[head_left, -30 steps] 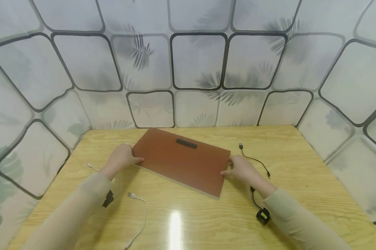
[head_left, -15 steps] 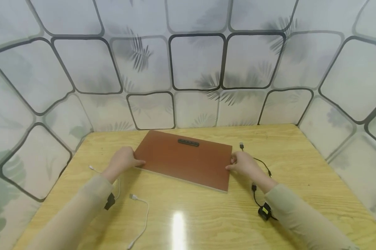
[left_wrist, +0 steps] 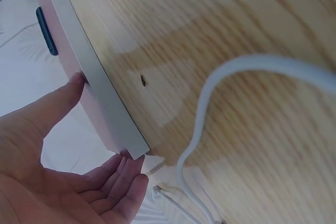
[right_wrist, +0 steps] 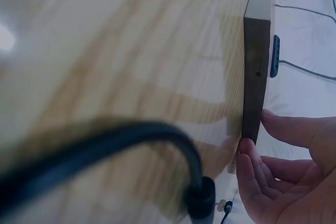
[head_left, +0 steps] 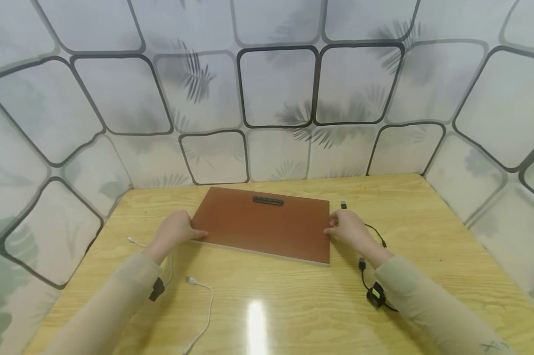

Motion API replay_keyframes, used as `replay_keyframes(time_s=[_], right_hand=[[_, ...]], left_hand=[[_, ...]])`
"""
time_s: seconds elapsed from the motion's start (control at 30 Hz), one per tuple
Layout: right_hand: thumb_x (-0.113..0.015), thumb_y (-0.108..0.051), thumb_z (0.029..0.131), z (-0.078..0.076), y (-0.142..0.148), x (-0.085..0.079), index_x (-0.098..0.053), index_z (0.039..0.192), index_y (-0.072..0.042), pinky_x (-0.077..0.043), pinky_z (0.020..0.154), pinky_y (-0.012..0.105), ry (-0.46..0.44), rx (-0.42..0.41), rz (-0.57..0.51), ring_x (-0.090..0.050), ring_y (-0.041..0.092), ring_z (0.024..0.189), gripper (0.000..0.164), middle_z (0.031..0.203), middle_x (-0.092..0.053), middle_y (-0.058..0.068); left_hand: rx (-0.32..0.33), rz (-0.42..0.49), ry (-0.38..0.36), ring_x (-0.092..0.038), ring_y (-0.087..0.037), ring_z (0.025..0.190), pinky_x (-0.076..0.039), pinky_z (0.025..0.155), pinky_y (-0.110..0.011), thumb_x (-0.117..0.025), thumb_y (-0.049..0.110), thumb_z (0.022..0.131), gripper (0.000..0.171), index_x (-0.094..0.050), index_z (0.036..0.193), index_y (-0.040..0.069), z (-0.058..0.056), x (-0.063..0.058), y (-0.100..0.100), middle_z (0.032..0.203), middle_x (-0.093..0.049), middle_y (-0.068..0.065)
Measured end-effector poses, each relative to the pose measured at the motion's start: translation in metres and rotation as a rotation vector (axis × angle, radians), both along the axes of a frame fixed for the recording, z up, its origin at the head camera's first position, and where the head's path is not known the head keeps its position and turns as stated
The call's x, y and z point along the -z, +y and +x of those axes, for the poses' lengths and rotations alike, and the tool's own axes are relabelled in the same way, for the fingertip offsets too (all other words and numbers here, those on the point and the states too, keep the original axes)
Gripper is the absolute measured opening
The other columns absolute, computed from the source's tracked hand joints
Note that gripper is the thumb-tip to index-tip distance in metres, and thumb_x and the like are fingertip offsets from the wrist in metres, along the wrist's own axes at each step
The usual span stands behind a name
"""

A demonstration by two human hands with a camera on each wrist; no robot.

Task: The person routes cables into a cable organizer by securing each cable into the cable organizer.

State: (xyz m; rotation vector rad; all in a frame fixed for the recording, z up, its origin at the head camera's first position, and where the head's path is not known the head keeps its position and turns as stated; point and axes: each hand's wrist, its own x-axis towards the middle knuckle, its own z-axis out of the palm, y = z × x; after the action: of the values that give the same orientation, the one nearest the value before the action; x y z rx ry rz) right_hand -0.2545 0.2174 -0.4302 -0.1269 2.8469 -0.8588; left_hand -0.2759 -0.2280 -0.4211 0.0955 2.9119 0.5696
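Observation:
A reddish-brown rectangular panel [head_left: 258, 227] with a pale front edge lies flat at the middle back of the table. A small black bar [head_left: 268, 200] sits on top near its far edge. My left hand [head_left: 175, 230] grips the panel's left end, thumb on top and fingers at its side; the left wrist view shows the thumb against the pale edge [left_wrist: 100, 85]. At the right end my right hand [head_left: 347, 229] holds the panel between thumb and fingers. There the right wrist view shows a dark end face [right_wrist: 255, 72].
On the wooden table [head_left: 293, 305], a white USB cable [head_left: 209, 308] lies front left, and another white cable [head_left: 170, 268] passes by my left sleeve. A black USB cable [head_left: 375, 230] lies behind my right hand; a bundled black one [head_left: 375, 295] is by the right sleeve. Patterned fabric [head_left: 280, 88] stands behind.
The panel has turned: its right end has moved away from me, so its front edge now runs more nearly level. My right hand has moved away with it; my left hand has shifted only slightly.

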Motion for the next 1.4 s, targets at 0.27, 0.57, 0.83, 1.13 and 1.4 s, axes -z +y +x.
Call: replay_keyframes(time_s=[0.27, 0.57, 0.83, 1.13, 1.4], right_hand=[[-0.075, -0.011, 0.1, -0.006, 0.0, 0.002, -0.067, 0.122, 0.013, -0.055, 0.092, 0.047, -0.002, 0.007, 0.017, -0.063, 0.032, 0.103, 0.034, 0.111, -0.07, 0.022], [-0.073, -0.008, 0.1, -0.011, 0.001, 0.001, -0.058, 0.14, 0.015, -0.059, 0.1, 0.052, 0.002, 0.02, 0.024, -0.067, 0.04, 0.117, 0.048, 0.125, -0.071, 0.027], [-0.074, -0.009, 0.1, -0.015, 0.004, 0.0, -0.063, 0.135, 0.014, -0.061, 0.096, 0.05, 0.024, 0.038, 0.039, -0.068, 0.042, 0.116, 0.044, 0.123, -0.072, 0.028], [-0.07, -0.008, 0.102, -0.021, 0.011, 0.004, -0.067, 0.131, 0.012, -0.061, 0.094, 0.048, 0.047, 0.057, 0.029, -0.069, 0.042, 0.117, 0.036, 0.143, -0.062, 0.032], [-0.071, -0.007, 0.101, -0.025, 0.013, 0.0, -0.071, 0.123, 0.013, -0.06, 0.099, 0.052, 0.034, 0.043, 0.053, -0.069, 0.044, 0.115, 0.03, 0.137, -0.065, 0.033]], left_hand=[[-0.003, 0.018, -0.012, -0.041, -0.013, 0.059, -0.038, 0.054, -0.027, -0.089, 0.039, 0.085, 0.053, -0.046, 0.063, 0.015, 0.003, 0.001, -0.001, 0.059, -0.041, 0.005], [0.009, 0.012, -0.017, -0.037, -0.011, 0.055, -0.034, 0.052, -0.026, -0.089, 0.041, 0.084, 0.057, -0.044, 0.059, 0.017, 0.004, 0.0, -0.002, 0.055, -0.037, 0.008], [0.002, 0.033, -0.023, -0.024, -0.005, 0.05, -0.022, 0.048, -0.019, -0.089, 0.038, 0.085, 0.065, -0.036, 0.052, 0.021, 0.007, -0.001, -0.001, 0.05, -0.028, 0.011], [-0.001, 0.016, -0.027, -0.023, -0.005, 0.049, -0.021, 0.047, -0.02, -0.09, 0.039, 0.084, 0.067, -0.037, 0.048, 0.021, 0.01, -0.006, 0.002, 0.048, -0.026, 0.011], [-0.001, 0.003, -0.017, -0.034, -0.008, 0.052, -0.031, 0.049, -0.023, -0.091, 0.039, 0.082, 0.052, -0.057, 0.051, 0.016, 0.01, -0.006, 0.002, 0.049, -0.042, 0.01]])
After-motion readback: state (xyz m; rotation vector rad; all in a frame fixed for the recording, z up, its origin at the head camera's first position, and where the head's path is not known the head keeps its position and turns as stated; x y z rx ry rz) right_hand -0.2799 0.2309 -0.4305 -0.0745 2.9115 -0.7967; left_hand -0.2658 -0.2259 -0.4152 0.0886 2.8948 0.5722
